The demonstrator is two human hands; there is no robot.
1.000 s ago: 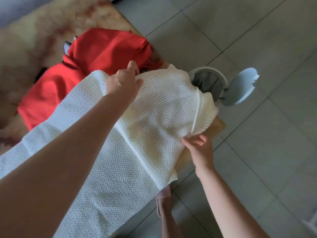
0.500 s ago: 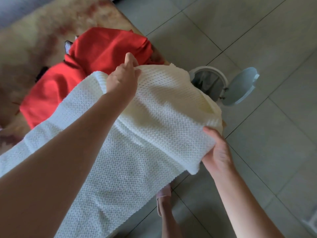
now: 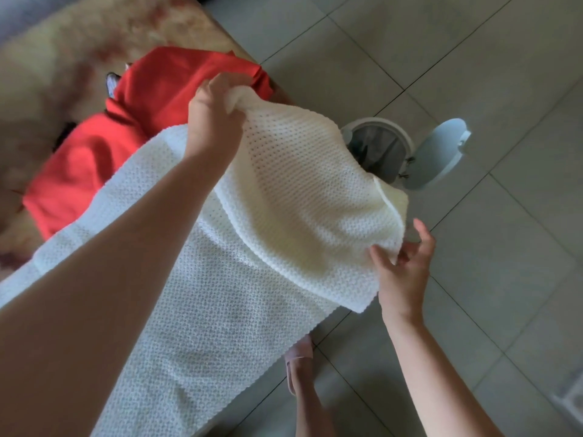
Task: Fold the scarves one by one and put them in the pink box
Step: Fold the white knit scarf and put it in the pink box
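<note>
The left hand (image 3: 214, 121) grips a bunched fold of the white knitted scarf (image 3: 284, 209), fingers curled round the cloth. The scarf hangs doubled between both hands, its lower length trailing under the left forearm. The right hand (image 3: 402, 272) has its thumb on the scarf's near edge and its fingers spread; whether it pinches cannot be told. A red scarf (image 3: 151, 102) lies beyond the left hand, and an open-lidded bin (image 3: 381, 143) stands beyond the right.

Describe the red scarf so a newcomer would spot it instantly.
Start at the beige mottled surface, upper left. On it, beyond the left hand gripping the white knit scarf, lies the red scarf. It alone is smooth and bright red.
</note>
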